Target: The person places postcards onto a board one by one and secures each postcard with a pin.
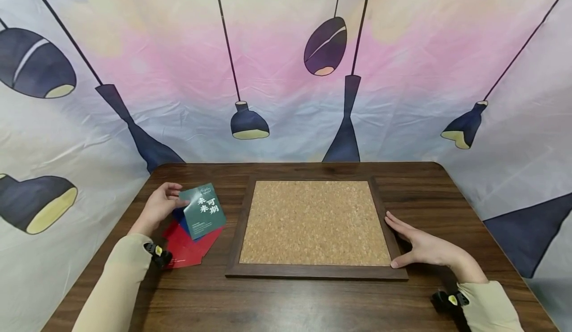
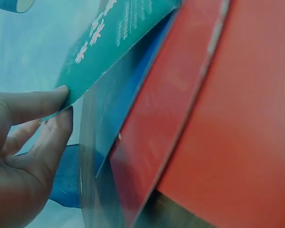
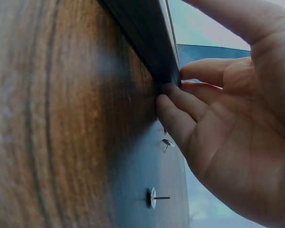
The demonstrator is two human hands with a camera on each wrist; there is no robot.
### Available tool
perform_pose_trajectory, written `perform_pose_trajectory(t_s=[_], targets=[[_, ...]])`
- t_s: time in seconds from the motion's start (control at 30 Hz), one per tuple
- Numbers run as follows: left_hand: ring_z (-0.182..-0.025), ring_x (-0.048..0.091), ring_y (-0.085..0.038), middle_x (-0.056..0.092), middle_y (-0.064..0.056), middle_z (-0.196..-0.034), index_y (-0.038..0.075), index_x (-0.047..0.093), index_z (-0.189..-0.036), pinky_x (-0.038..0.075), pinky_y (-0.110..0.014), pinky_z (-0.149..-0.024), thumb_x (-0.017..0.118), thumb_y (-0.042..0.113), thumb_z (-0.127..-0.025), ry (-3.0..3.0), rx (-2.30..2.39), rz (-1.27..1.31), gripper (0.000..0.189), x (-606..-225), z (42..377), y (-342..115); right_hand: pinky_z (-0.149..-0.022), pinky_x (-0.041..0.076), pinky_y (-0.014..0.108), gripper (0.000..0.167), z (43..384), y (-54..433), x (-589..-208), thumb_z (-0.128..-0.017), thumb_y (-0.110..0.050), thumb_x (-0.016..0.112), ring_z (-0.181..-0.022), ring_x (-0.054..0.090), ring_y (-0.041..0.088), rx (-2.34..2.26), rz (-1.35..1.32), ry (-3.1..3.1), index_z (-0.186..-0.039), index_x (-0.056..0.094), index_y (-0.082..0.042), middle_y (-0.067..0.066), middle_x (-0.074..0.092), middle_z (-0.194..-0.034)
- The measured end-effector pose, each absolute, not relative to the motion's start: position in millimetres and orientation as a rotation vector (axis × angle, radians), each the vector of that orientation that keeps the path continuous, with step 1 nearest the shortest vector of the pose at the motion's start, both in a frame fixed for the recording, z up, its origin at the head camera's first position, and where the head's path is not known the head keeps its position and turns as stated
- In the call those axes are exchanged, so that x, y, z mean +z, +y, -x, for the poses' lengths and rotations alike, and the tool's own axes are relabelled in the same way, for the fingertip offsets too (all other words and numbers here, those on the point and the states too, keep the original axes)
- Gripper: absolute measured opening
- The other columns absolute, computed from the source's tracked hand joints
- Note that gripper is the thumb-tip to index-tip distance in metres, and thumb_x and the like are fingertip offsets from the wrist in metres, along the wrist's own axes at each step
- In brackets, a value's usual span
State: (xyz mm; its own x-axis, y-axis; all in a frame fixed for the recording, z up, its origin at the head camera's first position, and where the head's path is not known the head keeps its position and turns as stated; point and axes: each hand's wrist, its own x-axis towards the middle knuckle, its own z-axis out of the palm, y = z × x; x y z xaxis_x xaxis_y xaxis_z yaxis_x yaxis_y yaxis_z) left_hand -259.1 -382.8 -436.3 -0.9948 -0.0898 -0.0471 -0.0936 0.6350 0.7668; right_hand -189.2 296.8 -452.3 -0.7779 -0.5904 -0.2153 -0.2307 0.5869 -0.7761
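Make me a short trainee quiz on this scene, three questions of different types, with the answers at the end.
1. The left grip pinches a card. Which colour is it? A: red; B: green; C: blue.
2. True or false: a card lies on the board.
3. Which view plainly shows tacks near the right grip?

Key: 1. B. 2. False; its cork is bare. 3. The right wrist view.

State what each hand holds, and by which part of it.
The left hand pinches the green card by its top left corner. The right hand holds nothing; it just touches the board along its right side.
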Motion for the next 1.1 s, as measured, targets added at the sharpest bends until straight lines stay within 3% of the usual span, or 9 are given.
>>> perform_pose_trajectory(t_s=[0.13,0.33,0.5,0.73,1.1], targets=[[-0.100,0.058,-0.023,0.051,-0.027,-0.128,-0.007,0.038,-0.142,0.050,-0.019,-0.076,0.072,0.015,-0.094,2.788,1.453,0.186,0.063,-431.3,258.9,-381.1,-0.109,0.031,0.061,0.111,189.6,296.5,-453.3,-0.084,-0.032,0.083,-0.145,0.008,0.056,-1.055,0.644,2.371,-0.159,0.009,0.005,0.026,-0.005,-0.165],[-0.082,0.060,-0.003,0.055,-0.019,-0.115,-0.009,0.036,-0.144,0.056,-0.022,-0.079,0.068,0.011,-0.097,2.718,1.613,0.158,0.061,-428.7,260.2,-376.2,-0.107,0.031,0.064,0.110,189.2,295.9,-452.4,-0.084,-0.030,0.083,-0.145,0.008,0.057,-1.063,0.659,2.365,-0.159,0.010,0.005,0.027,-0.005,-0.165],[-0.080,0.063,-0.003,0.059,-0.008,-0.101,-0.012,0.041,-0.141,0.058,-0.024,-0.078,0.068,0.009,-0.097,2.702,1.662,0.150,0.056,-420.0,258.0,-367.1,-0.106,0.030,0.066,0.109,189.0,295.2,-451.0,-0.085,-0.028,0.083,-0.144,0.010,0.057,-1.071,0.664,2.358,-0.159,0.010,0.004,0.027,-0.004,-0.165],[-0.080,0.066,-0.002,0.057,-0.016,-0.107,-0.014,0.043,-0.139,0.057,-0.036,-0.085,0.068,0.019,-0.099,2.735,1.664,0.160,0.057,-427.0,263.6,-364.2,-0.106,0.027,0.070,0.109,189.3,296.3,-452.0,-0.085,-0.028,0.083,-0.144,0.008,0.058,-1.083,0.663,2.353,-0.159,0.010,0.004,0.027,-0.005,-0.165],[-0.079,0.067,-0.001,0.060,-0.010,-0.104,-0.014,0.043,-0.137,0.057,-0.036,-0.085,0.066,0.023,-0.100,2.708,1.737,0.163,0.057,-422.1,261.5,-358.7,-0.107,0.027,0.069,0.109,190.0,296.8,-452.1,-0.085,-0.030,0.082,-0.145,0.008,0.057,-1.065,0.663,2.365,-0.159,0.010,0.005,0.026,-0.005,-0.165]])
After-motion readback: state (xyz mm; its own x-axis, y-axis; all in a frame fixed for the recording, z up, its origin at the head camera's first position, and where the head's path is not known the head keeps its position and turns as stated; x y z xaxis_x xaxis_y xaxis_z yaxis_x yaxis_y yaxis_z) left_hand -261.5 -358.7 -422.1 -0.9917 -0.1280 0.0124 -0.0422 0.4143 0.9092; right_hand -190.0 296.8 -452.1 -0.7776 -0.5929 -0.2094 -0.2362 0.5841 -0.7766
